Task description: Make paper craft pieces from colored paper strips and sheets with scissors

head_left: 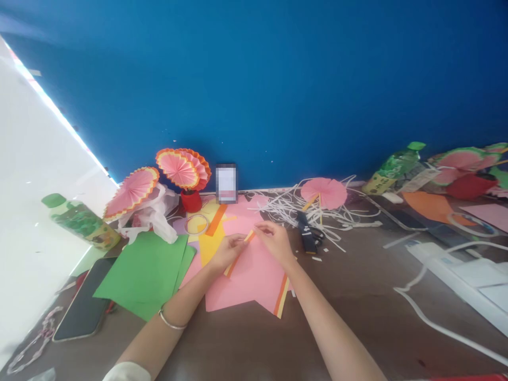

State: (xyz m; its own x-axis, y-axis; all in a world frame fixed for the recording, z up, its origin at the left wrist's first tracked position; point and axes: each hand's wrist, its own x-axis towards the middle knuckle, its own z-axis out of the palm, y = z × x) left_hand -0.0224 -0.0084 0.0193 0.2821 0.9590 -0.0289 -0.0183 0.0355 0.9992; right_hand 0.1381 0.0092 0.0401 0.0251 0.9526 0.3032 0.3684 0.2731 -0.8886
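Pink paper [246, 280] lies in front of me, edged at its lower right with an orange and yellow strip [281, 296]. My left hand [228, 253] pinches a narrow band of orange and yellow edging [235, 263] on the paper. At the band's upper end, the bent fingertips of my right hand [274, 241] are closed on the same paper edge. Yellow paper [208, 244] and an orange strip [216, 220] lie just beyond my left hand. Black-handled scissors [316, 237] and a dark box-like object [306, 233] rest right of my right hand.
Green sheets [146, 267] and a phone [85, 301] lie left, near a bottle [83, 222]. Pleated paper fans [178, 168] stand by a red cup [191, 201]. White paper scraps [286, 206] surround a pink fan [325, 193]. A power strip [460, 280] with a cable sits right.
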